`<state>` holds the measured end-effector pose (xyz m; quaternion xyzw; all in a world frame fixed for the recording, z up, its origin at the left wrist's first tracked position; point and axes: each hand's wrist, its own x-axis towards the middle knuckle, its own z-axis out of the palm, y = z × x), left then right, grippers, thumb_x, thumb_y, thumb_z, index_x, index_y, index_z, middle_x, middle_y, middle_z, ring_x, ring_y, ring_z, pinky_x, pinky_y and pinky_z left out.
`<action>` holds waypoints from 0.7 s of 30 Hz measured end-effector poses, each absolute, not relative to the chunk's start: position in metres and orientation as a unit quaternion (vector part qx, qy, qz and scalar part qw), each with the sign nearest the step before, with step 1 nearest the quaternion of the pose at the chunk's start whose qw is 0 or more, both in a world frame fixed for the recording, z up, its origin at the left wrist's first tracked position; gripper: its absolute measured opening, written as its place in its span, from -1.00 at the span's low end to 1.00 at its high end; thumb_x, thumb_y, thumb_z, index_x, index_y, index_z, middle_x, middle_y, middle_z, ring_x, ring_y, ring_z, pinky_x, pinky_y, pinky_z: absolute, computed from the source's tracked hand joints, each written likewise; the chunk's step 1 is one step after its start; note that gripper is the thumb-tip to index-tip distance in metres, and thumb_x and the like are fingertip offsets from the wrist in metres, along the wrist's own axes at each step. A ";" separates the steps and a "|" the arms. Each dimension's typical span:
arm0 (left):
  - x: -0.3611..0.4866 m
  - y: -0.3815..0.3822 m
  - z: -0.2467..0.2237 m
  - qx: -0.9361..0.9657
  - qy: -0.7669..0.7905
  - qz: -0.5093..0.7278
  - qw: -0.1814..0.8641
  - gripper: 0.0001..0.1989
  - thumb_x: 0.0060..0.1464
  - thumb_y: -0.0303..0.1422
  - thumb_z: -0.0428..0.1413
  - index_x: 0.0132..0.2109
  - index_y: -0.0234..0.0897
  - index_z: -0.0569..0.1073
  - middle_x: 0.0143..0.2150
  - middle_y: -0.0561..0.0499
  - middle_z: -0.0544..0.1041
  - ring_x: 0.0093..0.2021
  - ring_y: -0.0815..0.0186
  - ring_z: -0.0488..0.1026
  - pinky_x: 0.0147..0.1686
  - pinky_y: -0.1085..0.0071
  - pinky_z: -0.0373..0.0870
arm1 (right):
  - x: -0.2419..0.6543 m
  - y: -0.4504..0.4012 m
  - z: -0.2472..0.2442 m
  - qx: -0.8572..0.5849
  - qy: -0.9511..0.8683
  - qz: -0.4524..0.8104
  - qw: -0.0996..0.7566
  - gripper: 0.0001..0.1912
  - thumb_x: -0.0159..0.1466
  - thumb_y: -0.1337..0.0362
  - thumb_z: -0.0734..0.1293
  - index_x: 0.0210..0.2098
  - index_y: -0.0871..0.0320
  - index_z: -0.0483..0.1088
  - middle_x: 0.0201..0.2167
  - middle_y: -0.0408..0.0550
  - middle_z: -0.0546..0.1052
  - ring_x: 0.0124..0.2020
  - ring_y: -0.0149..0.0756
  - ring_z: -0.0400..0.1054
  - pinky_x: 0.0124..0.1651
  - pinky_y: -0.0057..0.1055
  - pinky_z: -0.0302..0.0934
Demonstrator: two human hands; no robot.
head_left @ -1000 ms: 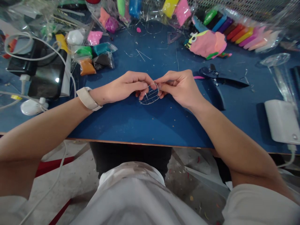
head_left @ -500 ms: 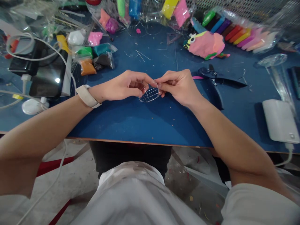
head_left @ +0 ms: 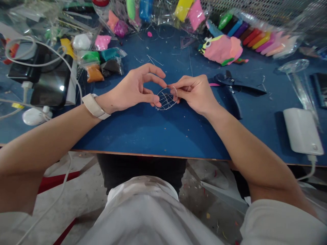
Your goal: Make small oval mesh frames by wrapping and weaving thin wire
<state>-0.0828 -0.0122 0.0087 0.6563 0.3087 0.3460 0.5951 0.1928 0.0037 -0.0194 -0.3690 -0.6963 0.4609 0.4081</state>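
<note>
Between both hands, above the blue table, is a small rounded frame of thin silver wire [head_left: 167, 99] with crossing wires like a grid. My right hand [head_left: 194, 91] pinches its upper right edge between thumb and index finger. At its left edge, my left hand [head_left: 143, 86] holds the wire frame with the thumb and curled lower fingers, while the upper fingers are lifted and apart. Part of the wire frame is covered by the fingertips. Dark-handled pliers or cutters [head_left: 231, 88] lie right of my right hand.
A pink clay fish-like figure [head_left: 222, 50] sits behind the cutters. Bagged coloured clay [head_left: 112, 64] and a black power bank or phone [head_left: 51, 85] with white cables lie left. At right is a white charger box [head_left: 303, 131]. Loose wire pieces [head_left: 154, 60] lie behind my hands.
My left hand's upper fingers have lifted off the wire frame and spread. The wire frame has shifted slightly right and tilted; my right hand keeps its pinch.
</note>
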 end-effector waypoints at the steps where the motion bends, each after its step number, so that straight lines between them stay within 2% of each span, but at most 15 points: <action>1: -0.082 -0.013 0.009 0.651 0.312 0.358 0.592 -0.38 0.11 -0.30 0.64 0.19 -0.18 0.52 0.21 -0.06 0.69 -0.26 0.31 0.80 -0.13 0.29 0.81 | 0.193 0.004 -0.021 -0.370 -0.695 0.461 0.409 -0.60 0.28 -0.16 0.75 -0.13 -0.03 0.76 -0.23 -0.09 0.71 -0.38 -0.24 0.56 -0.33 -0.15 0.63; 5: -0.080 -0.013 0.005 0.640 0.348 0.377 0.572 -0.32 0.08 -0.10 0.66 0.19 -0.13 0.52 0.15 -0.04 0.71 -0.17 0.30 0.78 -0.16 0.34 0.75 | 0.194 0.009 -0.028 -0.363 -0.690 0.455 0.429 -0.63 0.30 -0.14 0.74 -0.11 -0.06 0.78 -0.23 -0.09 0.73 -0.39 -0.22 0.56 -0.34 -0.12 0.59; 8: -0.081 -0.011 0.001 0.668 0.332 0.389 0.541 -0.34 0.18 -0.01 0.61 0.20 -0.17 0.50 0.13 -0.02 0.69 -0.13 0.33 0.74 -0.03 0.32 0.76 | 0.196 0.013 -0.031 -0.364 -0.686 0.436 0.454 -0.68 0.30 -0.08 0.76 -0.10 -0.07 0.79 -0.25 -0.10 0.74 -0.41 -0.23 0.55 -0.32 -0.09 0.60; 10: -0.083 -0.010 0.000 0.698 0.320 0.392 0.507 -0.41 0.24 -0.06 0.58 0.18 -0.18 0.50 0.15 -0.05 0.67 -0.08 0.31 0.73 0.09 0.22 0.78 | 0.198 0.015 -0.032 -0.376 -0.683 0.426 0.460 -0.72 0.31 -0.01 0.77 -0.11 -0.06 0.79 -0.26 -0.11 0.74 -0.42 -0.24 0.54 -0.31 -0.10 0.61; 12: -0.085 -0.008 0.000 0.725 0.324 0.388 0.469 -0.48 0.25 -0.15 0.56 0.14 -0.15 0.49 0.12 -0.06 0.68 -0.05 0.26 0.73 0.13 0.13 0.78 | 0.199 0.017 -0.032 -0.390 -0.679 0.423 0.455 -0.77 0.32 0.06 0.76 -0.13 -0.03 0.79 -0.27 -0.11 0.74 -0.42 -0.27 0.54 -0.31 -0.12 0.63; 15: -0.086 -0.009 0.002 0.750 0.340 0.369 0.430 -0.53 0.23 -0.23 0.53 0.13 -0.12 0.50 -0.01 -0.05 0.72 -0.06 0.20 0.72 0.03 0.12 0.78 | 0.199 0.018 -0.032 -0.402 -0.677 0.420 0.451 -0.82 0.34 0.15 0.75 -0.14 0.00 0.79 -0.28 -0.10 0.73 -0.43 -0.28 0.56 -0.30 -0.13 0.66; 17: -0.086 -0.010 0.004 0.766 0.360 0.345 0.407 -0.65 0.27 -0.24 0.46 0.08 -0.16 0.55 -0.06 -0.08 0.73 -0.08 0.18 0.71 -0.05 0.16 0.75 | 0.200 0.018 -0.033 -0.403 -0.676 0.416 0.455 -0.83 0.34 0.18 0.75 -0.12 0.01 0.80 -0.30 -0.11 0.72 -0.43 -0.26 0.57 -0.31 -0.12 0.66; 19: -0.085 -0.012 0.006 0.783 0.378 0.326 0.371 -0.79 0.31 -0.24 0.39 -0.02 -0.21 0.62 -0.08 -0.09 0.74 -0.14 0.21 0.69 -0.11 0.20 0.70 | 0.200 0.018 -0.033 -0.402 -0.676 0.414 0.458 -0.82 0.33 0.19 0.75 -0.12 0.00 0.80 -0.33 -0.11 0.72 -0.44 -0.25 0.57 -0.33 -0.12 0.66; 21: -0.084 -0.014 0.007 0.796 0.394 0.312 0.337 -0.85 0.33 -0.25 0.36 -0.09 -0.24 0.67 -0.12 -0.07 0.74 -0.21 0.26 0.66 -0.15 0.24 0.65 | 0.201 0.017 -0.032 -0.405 -0.677 0.413 0.456 -0.82 0.33 0.18 0.75 -0.11 0.00 0.81 -0.34 -0.10 0.72 -0.44 -0.23 0.57 -0.32 -0.10 0.67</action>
